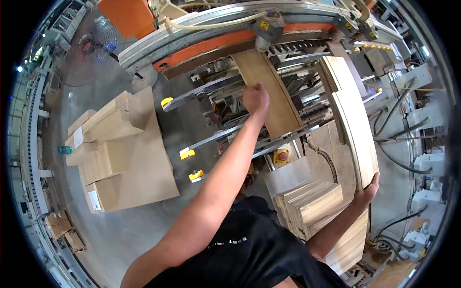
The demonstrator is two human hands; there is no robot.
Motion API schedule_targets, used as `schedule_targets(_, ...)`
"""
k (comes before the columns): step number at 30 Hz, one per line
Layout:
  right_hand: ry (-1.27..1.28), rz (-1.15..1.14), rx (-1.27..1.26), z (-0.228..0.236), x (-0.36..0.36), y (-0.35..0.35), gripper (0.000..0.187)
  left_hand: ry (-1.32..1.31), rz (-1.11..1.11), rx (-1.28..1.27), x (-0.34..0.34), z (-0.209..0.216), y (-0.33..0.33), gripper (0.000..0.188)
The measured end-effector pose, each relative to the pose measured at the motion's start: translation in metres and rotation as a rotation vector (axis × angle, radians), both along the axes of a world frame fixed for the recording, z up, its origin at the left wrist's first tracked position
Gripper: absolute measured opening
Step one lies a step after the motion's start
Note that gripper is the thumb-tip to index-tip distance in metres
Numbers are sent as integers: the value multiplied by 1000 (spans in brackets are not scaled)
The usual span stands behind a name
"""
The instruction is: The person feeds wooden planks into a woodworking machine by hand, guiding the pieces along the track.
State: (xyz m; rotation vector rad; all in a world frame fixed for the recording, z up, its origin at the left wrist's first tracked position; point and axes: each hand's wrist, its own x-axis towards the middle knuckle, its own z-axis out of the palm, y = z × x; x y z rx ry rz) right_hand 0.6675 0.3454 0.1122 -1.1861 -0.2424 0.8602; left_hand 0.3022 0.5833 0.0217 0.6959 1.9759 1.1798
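My left hand (257, 101) is closed at the left edge of a brown wooden panel (273, 103). That panel lies across the metal rails of a machine, with a raised strip along its right side. On the right, my right hand (368, 190) grips the near end of a stack of long pale wooden boards (354, 127). Its fingers curl round the outer corner, and the thumb is hidden. The boards lie lengthwise beside the machine, their ends slightly uneven.
Closer to my body stand piles of shorter wooden panels (319, 201). Yellow-tipped rails (211, 139) jut out to the left, near a red push button (283, 156). More stacked panels (108, 158) rest on a cardboard sheet (144, 173) at left. An orange beam (206, 50) spans the back.
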Motion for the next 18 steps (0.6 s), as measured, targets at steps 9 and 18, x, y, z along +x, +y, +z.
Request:
schedule_targets(9,-527,476,55,-13,-13,79,42,43,37,289,-5,-2,-5,42)
schedule_targets(18,-81,213,-161,-21,4,147,41,-42,8,184,-10,13,-7,39)
